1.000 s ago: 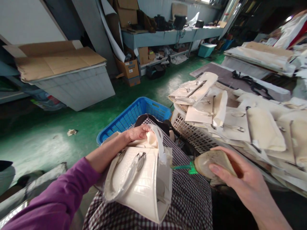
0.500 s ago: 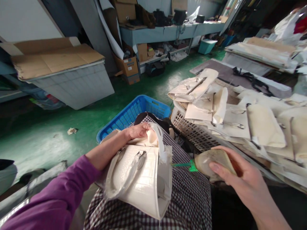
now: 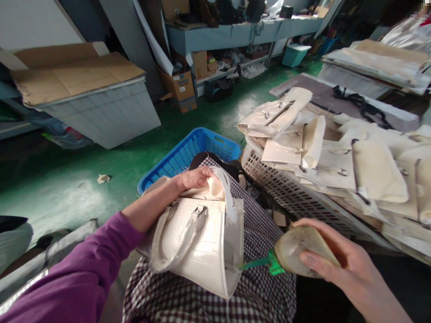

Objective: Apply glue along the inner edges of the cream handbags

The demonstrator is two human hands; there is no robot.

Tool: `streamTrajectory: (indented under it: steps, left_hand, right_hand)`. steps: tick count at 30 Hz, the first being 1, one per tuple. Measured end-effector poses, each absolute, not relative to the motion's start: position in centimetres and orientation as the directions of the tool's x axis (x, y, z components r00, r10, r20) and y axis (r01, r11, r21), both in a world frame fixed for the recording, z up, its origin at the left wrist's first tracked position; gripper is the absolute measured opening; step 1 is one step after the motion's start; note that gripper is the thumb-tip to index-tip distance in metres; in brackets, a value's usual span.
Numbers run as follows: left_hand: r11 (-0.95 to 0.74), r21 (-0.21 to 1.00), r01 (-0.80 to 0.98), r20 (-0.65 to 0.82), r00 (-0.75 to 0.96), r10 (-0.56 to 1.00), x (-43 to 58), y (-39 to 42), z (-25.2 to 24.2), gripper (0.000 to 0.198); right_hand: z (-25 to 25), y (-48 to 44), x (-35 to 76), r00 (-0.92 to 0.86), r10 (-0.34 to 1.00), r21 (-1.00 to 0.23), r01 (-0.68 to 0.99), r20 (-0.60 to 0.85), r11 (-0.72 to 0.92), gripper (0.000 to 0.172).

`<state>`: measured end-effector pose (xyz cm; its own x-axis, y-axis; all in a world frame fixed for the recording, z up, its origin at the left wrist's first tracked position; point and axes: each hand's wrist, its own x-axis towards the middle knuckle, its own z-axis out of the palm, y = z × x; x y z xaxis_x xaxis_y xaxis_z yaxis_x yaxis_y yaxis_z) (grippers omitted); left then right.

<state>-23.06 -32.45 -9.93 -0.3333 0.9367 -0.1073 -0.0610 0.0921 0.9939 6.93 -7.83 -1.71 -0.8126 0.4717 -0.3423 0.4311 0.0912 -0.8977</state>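
A cream handbag [image 3: 205,242] with a glossy, crocodile-like front and wrapped handles lies on my lap, over a checked apron [image 3: 259,233]. My left hand [image 3: 197,178] is closed on the bag's upper edge and lining; the fingertips are partly hidden in the fabric. In my right hand [image 3: 343,264] is a squeeze bottle [image 3: 303,252], cloudy and soiled, tilted on its side. Its green nozzle [image 3: 257,263] points left, with the tip at the open side edge of the bag, low down. Whether the tip touches the bag is hard to tell.
A blue plastic basket [image 3: 188,154] stands beyond my knees. To the right, a white perforated crate [image 3: 269,179] adjoins a heap of similar cream bags [image 3: 330,166]. A grey bin [image 3: 107,116] topped with cardboard is at the left, and a long workbench [image 3: 229,40] at the back.
My right hand has moved the bottle down, so its nozzle has gone from the upper part of the bag's side edge to the lower part. My left hand keeps its hold.
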Motion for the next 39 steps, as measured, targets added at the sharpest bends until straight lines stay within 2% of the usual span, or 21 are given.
streamTrajectory:
  steps: [5, 13, 24, 31, 36, 39]
  left_hand:
    - [0.095, 0.995, -0.042, -0.104, -0.339, 0.935, -23.3, -32.5, -10.1, 0.040]
    - [0.105, 0.994, -0.027, -0.108, -0.321, 0.941, -23.1, -32.3, -9.5, 0.044]
    - [0.114, 0.992, -0.045, -0.123, -0.324, 0.938, -23.5, -32.6, -10.3, 0.038]
    - [0.112, 0.992, -0.056, -0.124, -0.335, 0.934, -23.5, -32.7, -10.4, 0.046]
    - [0.118, 0.991, -0.056, -0.130, -0.346, 0.929, -23.3, -32.7, -10.4, 0.048]
    - [0.126, 0.990, -0.057, -0.138, -0.335, 0.932, -23.1, -32.6, -10.2, 0.048]
  right_hand:
    - [-2.4, -7.8, 6.3, -0.778, 0.563, -0.931, 0.362, -0.280, 0.037, 0.048]
    - [-3.3, -8.2, 5.0, -0.759, 0.631, -0.933, 0.323, -0.158, 0.155, 0.050]
    - [-2.8, -8.3, 5.1, -0.775, 0.578, -0.936, 0.347, -0.254, 0.054, 0.044]
    - [-2.5, -8.2, 6.0, -0.816, 0.492, -0.921, 0.383, -0.304, 0.067, 0.042]
    - [-2.6, -8.3, 6.0, -0.771, 0.574, -0.931, 0.363, -0.277, 0.039, 0.042]
    - [-2.6, -8.3, 6.2, -0.792, 0.552, -0.932, 0.355, -0.262, 0.068, 0.041]
